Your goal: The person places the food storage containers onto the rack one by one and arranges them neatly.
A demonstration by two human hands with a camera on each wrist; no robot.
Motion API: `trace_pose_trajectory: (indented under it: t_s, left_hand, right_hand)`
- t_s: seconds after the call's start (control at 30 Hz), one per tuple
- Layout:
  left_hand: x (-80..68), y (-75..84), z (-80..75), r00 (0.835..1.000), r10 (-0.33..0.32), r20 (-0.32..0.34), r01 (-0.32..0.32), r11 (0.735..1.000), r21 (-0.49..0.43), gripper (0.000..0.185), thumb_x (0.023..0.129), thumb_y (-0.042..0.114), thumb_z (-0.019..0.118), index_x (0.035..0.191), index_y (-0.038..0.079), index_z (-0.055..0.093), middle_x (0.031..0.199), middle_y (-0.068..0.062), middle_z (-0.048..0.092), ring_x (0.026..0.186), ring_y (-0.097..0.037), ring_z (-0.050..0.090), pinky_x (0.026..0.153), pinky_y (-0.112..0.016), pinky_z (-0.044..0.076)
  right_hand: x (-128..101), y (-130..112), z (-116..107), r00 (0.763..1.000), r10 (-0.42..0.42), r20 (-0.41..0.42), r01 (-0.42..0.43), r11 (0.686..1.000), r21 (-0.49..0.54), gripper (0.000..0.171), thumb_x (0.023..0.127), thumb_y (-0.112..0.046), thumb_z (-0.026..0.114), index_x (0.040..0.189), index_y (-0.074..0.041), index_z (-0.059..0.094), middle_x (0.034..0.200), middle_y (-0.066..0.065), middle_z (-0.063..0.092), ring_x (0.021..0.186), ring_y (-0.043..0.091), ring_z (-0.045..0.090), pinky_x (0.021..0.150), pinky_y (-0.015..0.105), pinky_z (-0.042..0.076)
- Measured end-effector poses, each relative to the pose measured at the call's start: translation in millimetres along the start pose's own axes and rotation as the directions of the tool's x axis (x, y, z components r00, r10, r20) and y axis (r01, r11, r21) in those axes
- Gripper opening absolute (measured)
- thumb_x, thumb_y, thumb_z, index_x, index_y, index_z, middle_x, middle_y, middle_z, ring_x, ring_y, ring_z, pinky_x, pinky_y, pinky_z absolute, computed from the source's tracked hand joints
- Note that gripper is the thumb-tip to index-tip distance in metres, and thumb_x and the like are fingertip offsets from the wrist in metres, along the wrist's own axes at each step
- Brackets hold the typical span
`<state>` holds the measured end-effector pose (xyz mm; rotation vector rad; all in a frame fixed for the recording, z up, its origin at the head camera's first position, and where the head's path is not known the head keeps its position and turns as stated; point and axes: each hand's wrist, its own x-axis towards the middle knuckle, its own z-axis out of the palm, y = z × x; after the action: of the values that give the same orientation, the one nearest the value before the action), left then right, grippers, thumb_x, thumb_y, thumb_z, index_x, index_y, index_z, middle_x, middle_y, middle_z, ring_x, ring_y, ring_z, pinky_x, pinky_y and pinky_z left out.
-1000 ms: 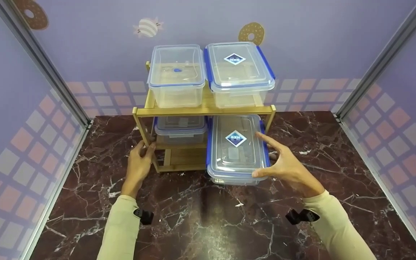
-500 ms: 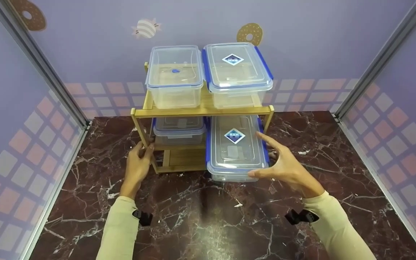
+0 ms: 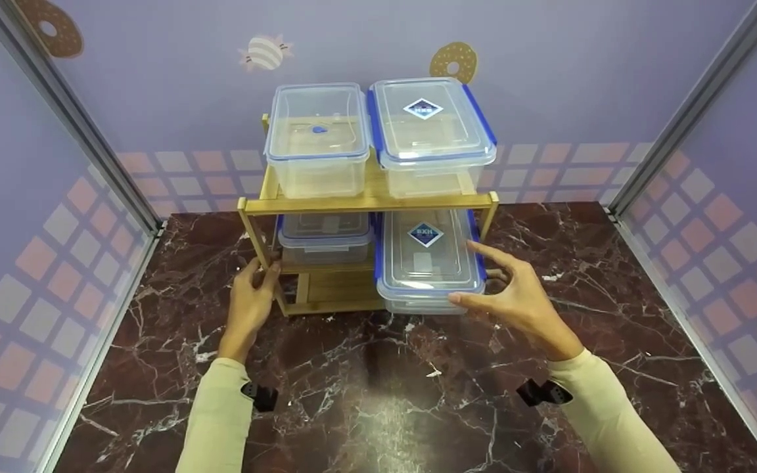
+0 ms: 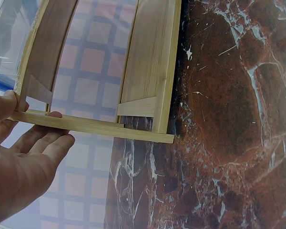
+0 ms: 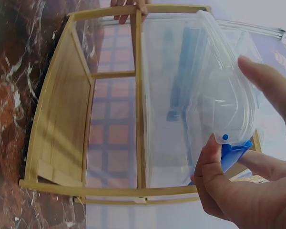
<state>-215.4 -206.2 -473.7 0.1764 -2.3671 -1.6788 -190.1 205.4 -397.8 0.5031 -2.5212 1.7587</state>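
My left hand [image 3: 251, 301] grips the front left post of a two-tier wooden rack [image 3: 372, 205]. In the left wrist view its thumb and fingers lie on either side of the rack's side frame [image 4: 93, 128]. My right hand [image 3: 528, 303] holds a clear lidded food container [image 3: 428, 272] by its front right corner, thumb at the front and fingers along the side. The container lies partly in the lower shelf's right half, its front end sticking out. The right wrist view shows fingers [image 5: 210, 160] beside the container's blue clip [image 5: 234, 155].
Another blue-rimmed container [image 3: 327, 246] sits on the lower shelf's left. Two taller ones, left [image 3: 319, 138] and right [image 3: 434, 131], stand on the top shelf. Under everything is a dark red marbled surface [image 3: 378, 394], with patterned walls [image 3: 181, 98] around it.
My right hand has pushed the container back into the lower shelf, so less of it sticks out. My left hand keeps its grip on the rack post.
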Motion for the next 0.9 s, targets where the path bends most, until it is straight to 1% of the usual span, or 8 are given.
trace_pose_trajectory:
  t_s: [0.07,0.17,0.23,0.33,0.5,0.6,0.73,0.9]
  left_hand:
    - [0.2,-0.4,0.3,1.0,0.002,0.001,-0.002,1.0,-0.001,0.028,0.106,0.021,0.055,0.127,0.004,0.063,0.078,-0.012,0.062,0.08,-0.038,0.06,0.073,-0.034,0.044]
    - [0.3,-0.4,0.5,1.0,0.005,0.003,-0.005,1.0,0.001,0.028,0.106,0.021,0.055,0.127,0.004,0.063,0.079,-0.015,0.062,0.079,-0.037,0.059,0.07,-0.033,0.044]
    - [-0.1,0.5,0.1,1.0,0.005,0.014,-0.005,1.0,-0.003,0.029,0.107,0.022,0.054,0.13,0.006,0.063,0.079,-0.015,0.06,0.077,-0.035,0.058,0.069,-0.033,0.044]
    - [-0.6,1.5,-0.7,1.0,0.006,0.02,-0.006,1.0,-0.004,0.031,0.107,0.024,0.054,0.131,0.007,0.063,0.076,-0.01,0.058,0.074,-0.029,0.056,0.069,-0.033,0.044]
    - [-2.3,2.2,-1.8,1.0,0.014,0.014,-0.014,1.0,-0.005,0.031,0.106,0.024,0.056,0.13,0.007,0.064,0.072,-0.005,0.056,0.069,-0.022,0.056,0.066,-0.032,0.042]
    - [-2.4,1.6,-1.9,1.0,0.015,0.009,-0.015,1.0,0.001,0.031,0.106,0.025,0.056,0.131,0.008,0.064,0.074,-0.009,0.058,0.069,-0.023,0.056,0.066,-0.031,0.042]
    - [-0.9,-0.1,-1.0,1.0,0.01,0.001,-0.01,1.0,0.018,0.031,0.106,0.024,0.056,0.131,0.008,0.064,0.076,-0.011,0.061,0.074,-0.03,0.059,0.069,-0.033,0.043]
    - [0.4,-0.9,0.3,1.0,0.0,0.006,0.0,1.0,0.018,0.032,0.106,0.024,0.055,0.132,0.008,0.063,0.085,-0.012,0.067,0.085,-0.039,0.063,0.078,-0.038,0.047]
  right_hand:
    - [-0.2,1.2,1.5,0.998,-0.029,-0.051,0.027,0.999,-0.043,0.081,0.071,-0.009,0.094,0.142,-0.005,0.057,0.129,0.018,0.063,0.1,0.033,0.068,0.076,0.03,0.058]
    - [-0.4,0.7,4.6,0.992,-0.047,-0.114,0.038,0.996,-0.084,0.077,0.069,-0.01,0.095,0.137,-0.001,0.061,0.131,0.018,0.057,0.101,0.033,0.067,0.086,0.029,0.055]
    - [-0.3,-0.1,6.8,0.987,-0.057,-0.151,0.039,0.992,-0.118,0.074,0.068,-0.013,0.096,0.134,0.0,0.064,0.129,0.018,0.056,0.101,0.032,0.066,0.088,0.028,0.055]
    - [0.4,-0.3,9.8,0.977,-0.098,-0.189,0.064,0.982,-0.179,0.071,0.068,-0.018,0.097,0.129,0.001,0.067,0.127,0.017,0.058,0.097,0.031,0.066,0.087,0.03,0.056]
    - [1.6,2.6,13.9,0.948,-0.219,-0.231,0.141,0.94,-0.31,0.063,0.068,-0.025,0.096,0.121,0.001,0.072,0.119,0.017,0.062,0.091,0.029,0.069,0.082,0.032,0.058]
    - [2.8,5.3,15.6,0.916,-0.31,-0.254,0.194,0.898,-0.394,0.058,0.069,-0.027,0.095,0.115,0.002,0.074,0.111,0.016,0.065,0.083,0.026,0.071,0.075,0.032,0.059]
    - [6.6,8.4,17.6,0.853,-0.436,-0.287,0.26,0.832,-0.49,0.051,0.068,-0.026,0.095,0.106,0.003,0.077,0.101,0.014,0.067,0.071,0.022,0.07,0.065,0.032,0.059]
    - [12.7,11.1,22.2,0.785,-0.541,-0.302,0.33,0.777,-0.536,0.041,0.068,-0.02,0.094,0.097,0.004,0.078,0.095,0.014,0.065,0.065,0.021,0.068,0.06,0.034,0.058]
